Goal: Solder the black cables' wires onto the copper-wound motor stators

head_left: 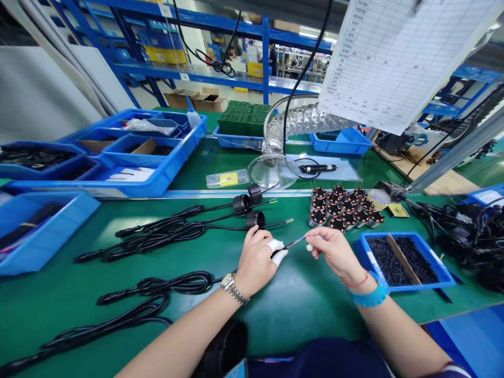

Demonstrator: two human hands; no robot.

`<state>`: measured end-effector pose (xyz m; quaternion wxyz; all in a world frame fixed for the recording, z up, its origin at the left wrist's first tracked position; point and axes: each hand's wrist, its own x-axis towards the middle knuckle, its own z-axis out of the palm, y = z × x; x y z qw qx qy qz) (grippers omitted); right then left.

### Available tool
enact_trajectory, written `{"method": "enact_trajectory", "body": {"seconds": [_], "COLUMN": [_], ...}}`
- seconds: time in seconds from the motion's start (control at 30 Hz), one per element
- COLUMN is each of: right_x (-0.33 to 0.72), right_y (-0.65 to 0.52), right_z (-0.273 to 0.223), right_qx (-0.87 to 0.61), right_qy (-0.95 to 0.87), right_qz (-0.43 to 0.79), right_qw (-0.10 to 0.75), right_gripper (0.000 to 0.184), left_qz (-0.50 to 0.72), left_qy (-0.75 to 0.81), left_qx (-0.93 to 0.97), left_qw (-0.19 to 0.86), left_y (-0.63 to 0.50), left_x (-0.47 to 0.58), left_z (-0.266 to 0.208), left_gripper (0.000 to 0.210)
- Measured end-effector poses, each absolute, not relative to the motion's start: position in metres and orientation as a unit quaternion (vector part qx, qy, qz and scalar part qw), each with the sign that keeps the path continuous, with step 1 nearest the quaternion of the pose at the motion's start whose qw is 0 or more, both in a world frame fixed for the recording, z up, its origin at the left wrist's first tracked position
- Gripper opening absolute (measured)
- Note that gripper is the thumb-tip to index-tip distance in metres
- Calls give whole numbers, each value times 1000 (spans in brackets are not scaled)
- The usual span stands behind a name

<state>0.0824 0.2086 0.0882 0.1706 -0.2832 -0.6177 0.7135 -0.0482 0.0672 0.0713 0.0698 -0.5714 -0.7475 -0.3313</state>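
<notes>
My left hand, with white finger covers and a wristwatch, is closed round the end of a black cable. Thin coloured wires, bluish and reddish, come out of that end. Their tips are pinched between thumb and fingers of my right hand, which also has white finger covers; a blue band is on that wrist. Just beyond my left hand lie bundled black cables with stripped ends and black threaded ring caps. Another coiled black cable rests left of my left wrist.
Copper-wound motor cores stand grouped beyond my right hand. Right of it sits a divided blue tray of small black pieces. Blue bins line the left. A silver duct hose and a paper sheet hang ahead.
</notes>
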Motion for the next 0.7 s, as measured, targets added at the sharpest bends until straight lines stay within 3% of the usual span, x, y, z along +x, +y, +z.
{"method": "enact_trajectory", "body": {"seconds": [0.4,0.57,0.7], "right_x": [67,80,89], "right_y": [186,202,214], "right_z": [76,85,96], "right_qx": [-257,-263,-251], "right_qy": [-661,-665,-688], "right_qz": [693,666,625], "right_qw": [126,212,271], "right_gripper": [16,28,28], "left_qz": [-322,-330,-329], "left_qy": [-753,-759,-766], "left_qx": [-573,-560,-550], "left_qw": [30,-42,-51], "left_y": [67,69,70], "left_x": [-50,-55,-53], "left_z": [73,75,75], "left_gripper": [15,19,15]}}
